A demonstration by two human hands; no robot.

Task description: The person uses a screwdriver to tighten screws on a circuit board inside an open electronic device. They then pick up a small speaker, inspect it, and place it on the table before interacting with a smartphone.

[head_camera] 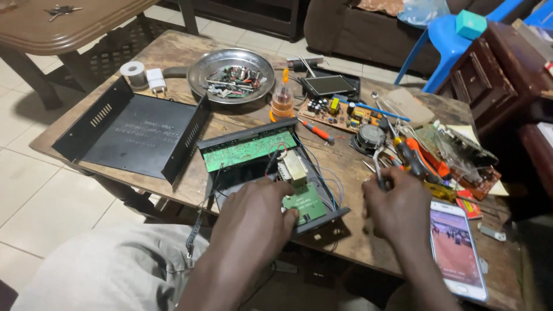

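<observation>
At six o'clock on the wooden table (173, 52), my left hand (252, 216) lies flat, fingers spread narrow, on the near end of the opened black chassis (271, 173), its fingertips touching a small green board (307, 205) at the chassis's front corner. Nothing is gripped in that hand. Inside the chassis, a long green circuit board (249, 150) lies at twelve o'clock from my left hand, with a boxy transformer (294, 168) just beside it at one o'clock. My right hand (397, 207), at three o'clock from the chassis, is closed around a thin metal tool (377, 164) whose tip points up toward twelve. A smartphone (458, 249) lies just beside that hand at four o'clock. The removed black cover (135, 132) rests at ten o'clock, a metal bowl (230, 75) of parts beyond it.
</observation>
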